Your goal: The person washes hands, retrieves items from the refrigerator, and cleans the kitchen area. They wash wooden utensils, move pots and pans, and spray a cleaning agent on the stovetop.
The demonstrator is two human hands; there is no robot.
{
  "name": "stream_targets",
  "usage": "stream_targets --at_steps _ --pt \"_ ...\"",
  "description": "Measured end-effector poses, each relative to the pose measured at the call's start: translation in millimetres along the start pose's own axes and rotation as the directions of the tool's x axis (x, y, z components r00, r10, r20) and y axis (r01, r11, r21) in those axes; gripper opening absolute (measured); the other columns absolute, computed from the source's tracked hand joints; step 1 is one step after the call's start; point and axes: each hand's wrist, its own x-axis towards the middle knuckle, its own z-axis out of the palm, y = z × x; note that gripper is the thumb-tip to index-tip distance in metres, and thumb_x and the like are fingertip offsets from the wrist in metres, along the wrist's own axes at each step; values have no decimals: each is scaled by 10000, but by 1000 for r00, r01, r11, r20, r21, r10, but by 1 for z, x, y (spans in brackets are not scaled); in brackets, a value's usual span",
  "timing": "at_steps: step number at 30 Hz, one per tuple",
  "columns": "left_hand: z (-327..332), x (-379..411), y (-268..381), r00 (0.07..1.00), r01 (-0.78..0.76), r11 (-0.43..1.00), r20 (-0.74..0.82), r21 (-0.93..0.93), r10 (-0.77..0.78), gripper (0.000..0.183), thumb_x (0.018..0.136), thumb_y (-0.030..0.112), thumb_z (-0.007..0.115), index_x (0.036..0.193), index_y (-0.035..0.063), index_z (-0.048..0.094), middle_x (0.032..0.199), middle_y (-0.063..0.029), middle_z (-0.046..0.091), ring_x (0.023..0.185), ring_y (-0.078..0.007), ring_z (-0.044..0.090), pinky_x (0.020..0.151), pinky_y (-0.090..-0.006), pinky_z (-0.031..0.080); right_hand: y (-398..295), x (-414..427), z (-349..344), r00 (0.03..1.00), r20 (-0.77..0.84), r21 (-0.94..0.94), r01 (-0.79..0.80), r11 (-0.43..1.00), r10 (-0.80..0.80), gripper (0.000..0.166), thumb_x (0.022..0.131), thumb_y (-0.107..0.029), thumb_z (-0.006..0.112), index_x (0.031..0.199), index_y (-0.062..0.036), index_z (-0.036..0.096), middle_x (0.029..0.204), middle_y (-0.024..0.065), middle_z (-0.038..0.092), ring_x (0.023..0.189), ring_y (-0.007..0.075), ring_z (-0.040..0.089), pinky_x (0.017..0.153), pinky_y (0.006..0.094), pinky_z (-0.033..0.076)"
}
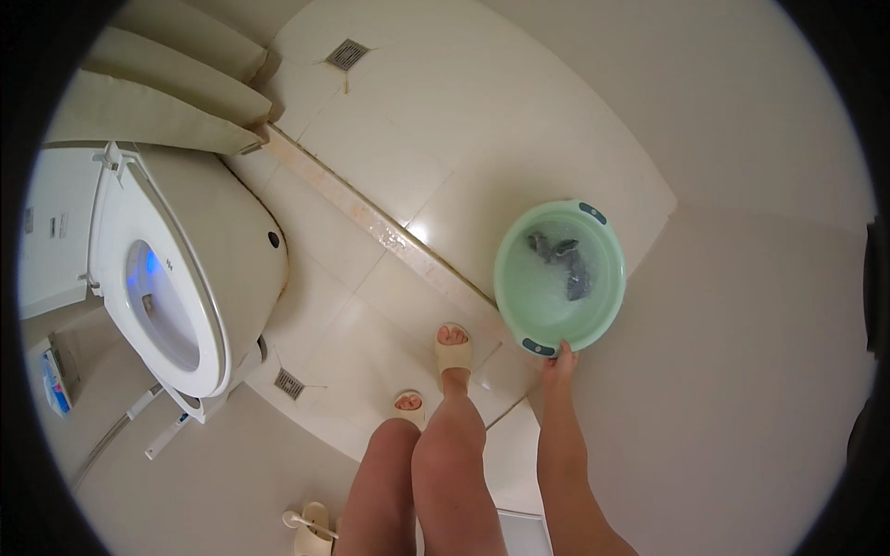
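Observation:
My right hand (558, 365) grips the near rim of a light green plastic basin (506, 306), with the thumb over the edge beside a dark handle pad (539, 347). Cloudy water fills part of the basin. Dark grey wet cloth (576, 278), perhaps small garments, lies in it toward the far right side. The basin rests by the right wall, its near left part against the raised stone threshold (375, 226). My left hand is out of view.
A toilet (201, 278) with a raised lid stands at left, below a folded curtain (174, 104). Floor drains (348, 54) (289, 383) lie on both sides of the threshold. My feet wear cream slippers (454, 356); another slipper (314, 528) lies at bottom.

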Motion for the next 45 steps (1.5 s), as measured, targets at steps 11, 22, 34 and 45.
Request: stream_targets --at_steps 11,22,34,45 --pt "-80 -34 75 872 -172 981 449 -95 196 301 885 291 411 951 39 563 744 -87 607 637 -201 625 543 -326 539 -35 -281 -171 972 184 -817 66 573 150 204 820 -168 527 832 -7 650 641 87 591 507 157 554 470 284 473" --pt "156 -319 135 367 -869 -238 888 434 277 233 894 206 498 1061 83 605 841 -38 638 682 -119 593 569 -251 477 -160 -563 -480 970 6 -749 -156 643 243 235 827 -301 566 827 -77 638 582 46 565 448 159 514 399 315 427" --pt "449 -415 -277 363 -765 -643 809 -24 -462 298 875 201 525 1102 15 574 901 -59 635 729 -123 589 651 -254 480 -332 -574 -665 803 -519 120 408 905 -293 183 781 -43 503 903 -51 639 526 -50 429 414 39 341 363 213 244" --pt "751 -430 -612 593 -617 -787 661 6 -460 309 883 246 498 1122 58 556 932 -26 598 764 -109 573 622 -242 471 -532 -538 -954 681 -605 114 586 802 -412 262 740 15 466 932 -31 638 497 -67 413 407 24 332 361 200 244"
